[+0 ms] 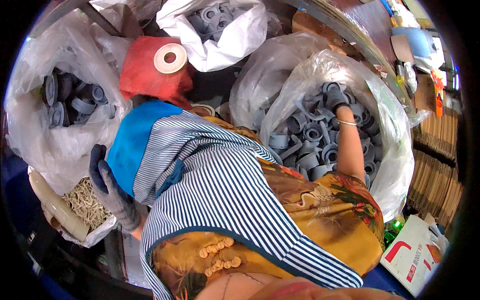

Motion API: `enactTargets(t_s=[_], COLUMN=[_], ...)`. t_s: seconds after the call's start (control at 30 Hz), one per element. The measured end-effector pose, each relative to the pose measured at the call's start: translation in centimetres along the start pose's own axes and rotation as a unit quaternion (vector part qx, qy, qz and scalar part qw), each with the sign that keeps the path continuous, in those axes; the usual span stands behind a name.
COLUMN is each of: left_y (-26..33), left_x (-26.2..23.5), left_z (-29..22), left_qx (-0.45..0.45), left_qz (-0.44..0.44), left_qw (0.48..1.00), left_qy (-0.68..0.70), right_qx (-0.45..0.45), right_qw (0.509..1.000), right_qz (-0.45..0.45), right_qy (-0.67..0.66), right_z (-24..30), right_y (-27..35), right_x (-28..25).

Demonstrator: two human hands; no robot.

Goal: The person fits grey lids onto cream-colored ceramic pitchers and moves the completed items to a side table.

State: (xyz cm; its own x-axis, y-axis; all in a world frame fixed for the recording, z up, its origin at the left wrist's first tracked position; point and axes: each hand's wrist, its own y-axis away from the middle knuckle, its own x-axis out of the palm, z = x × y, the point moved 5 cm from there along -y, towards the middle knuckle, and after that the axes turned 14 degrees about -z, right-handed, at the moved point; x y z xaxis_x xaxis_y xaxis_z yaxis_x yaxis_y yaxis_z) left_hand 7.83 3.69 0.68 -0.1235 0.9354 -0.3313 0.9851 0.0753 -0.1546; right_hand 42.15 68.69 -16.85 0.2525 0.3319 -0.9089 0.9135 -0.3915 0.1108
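My right hand [334,97], in a dark grey glove, reaches into a large clear plastic bag [392,135] full of grey plastic pipe fittings [313,132]. Its fingers look curled among the fittings at the far side of the pile; what they hold blends in with the grey parts. On the left, my left hand [111,189] wears a matching glove and is raised with its fingers stretched out, holding nothing. It is nearest to a white sack [95,237] with thin pale plastic scraps [87,202] and a beige tube-like piece [59,207].
Another clear bag [30,110] at the left holds dark grey fittings [77,97]. A white sack [200,52] with grey fittings stands at the far middle. Beside it, a pale ring [170,58] lies on red cloth [142,65]. Stacked cardboard [435,170] and a white box [412,255] are at the right.
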Motion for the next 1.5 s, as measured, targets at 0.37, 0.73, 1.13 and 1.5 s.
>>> enactTargets(t_s=[0.37,0.73,1.13,1.5], left_y=[1.8,-0.6,-4.9,-4.1], left_x=[11.6,12.2,5.5,-7.6], left_z=[-4.2,0.5,3.9,17.4], left_qx=[-0.202,-0.107,0.153,-0.067], left_qz=[0.438,0.313,0.007,-0.317], left_qw=[0.853,0.909,0.973,0.915], left_qy=[0.2,0.254,-0.17,-0.241], right_qx=[-0.46,-0.308,-0.199,-0.197], right_qw=[0.836,0.579,0.719,0.759], right_qz=[-0.27,-0.25,-0.275,-0.372], right_qy=[-0.128,-0.713,-0.606,-0.496], right_z=[33.2,36.8,36.7,40.8], right_y=[-11.8,-15.8,-23.5,-24.9], right_x=[-43.5,-44.1,-35.4,-26.6])
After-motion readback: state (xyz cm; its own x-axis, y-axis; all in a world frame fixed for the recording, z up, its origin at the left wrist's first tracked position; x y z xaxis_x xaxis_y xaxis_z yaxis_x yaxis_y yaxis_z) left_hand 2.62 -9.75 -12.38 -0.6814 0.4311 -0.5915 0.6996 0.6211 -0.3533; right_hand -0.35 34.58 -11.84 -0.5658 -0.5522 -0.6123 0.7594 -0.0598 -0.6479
